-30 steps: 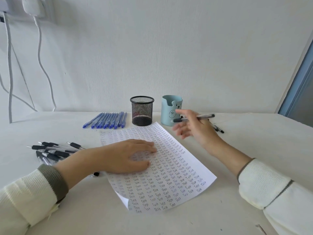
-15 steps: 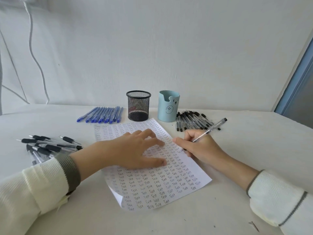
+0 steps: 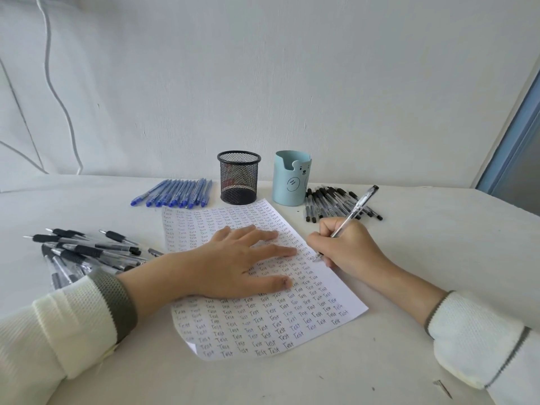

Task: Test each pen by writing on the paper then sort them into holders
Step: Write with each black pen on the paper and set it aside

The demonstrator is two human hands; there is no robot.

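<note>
While the flat left hand (image 3: 233,267) pins the paper (image 3: 263,325), the right hand (image 3: 347,249) gripping the pen (image 3: 355,211) could smear fresh ink.

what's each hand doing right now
Left hand: open, fingers flat, pressing on the paper.
Right hand: closed around a pen, tip on the paper.

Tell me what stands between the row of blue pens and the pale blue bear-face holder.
A black round wire-mesh pen holder stands there upright, seen in the head view.
</note>
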